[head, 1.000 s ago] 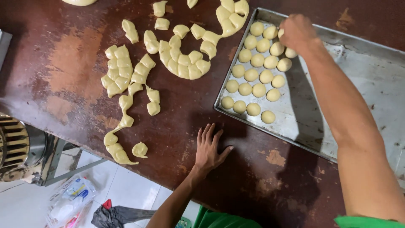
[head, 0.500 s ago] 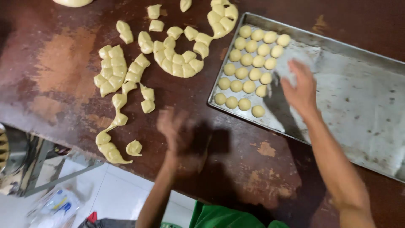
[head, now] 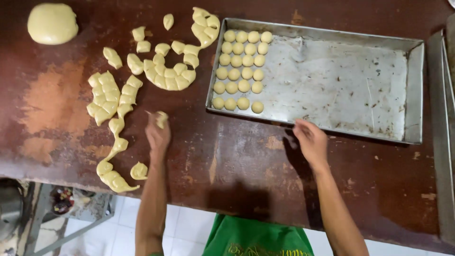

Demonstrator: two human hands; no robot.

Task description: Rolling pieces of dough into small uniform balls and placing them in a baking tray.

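- The left hand point(head: 158, 136) has a small pale dough piece point(head: 161, 119) pinched at its fingertips, held just over the bench point(head: 246, 156), close to the cut pieces on the left.
- Its grip is narrow, closed on that dough piece.
- The right hand point(head: 311, 141) rests palm down on the bench, just in front of the near rim of the metal tray point(head: 332, 71); its fingers lie loosely together, nothing in its grip.
- The tray is a shallow, worn rectangle lying lengthwise across the bench; its left end carries rows of small dough balls point(head: 241, 66), the remaining floor bare metal.
- Left of the tray, a curved cluster of cut dough pieces point(head: 168, 73) lies on the dark wood, with a second block of pieces point(head: 105, 97) further left.
- A thin strip of dough point(head: 113, 156) trails from that block toward the near edge of the bench, ending in a curl point(head: 139, 170).
- A large smooth dough lump point(head: 52, 22) sits at the far left corner, well apart from both hands.
- A green garment point(head: 256, 237) shows below the bench edge, between the two forearms.
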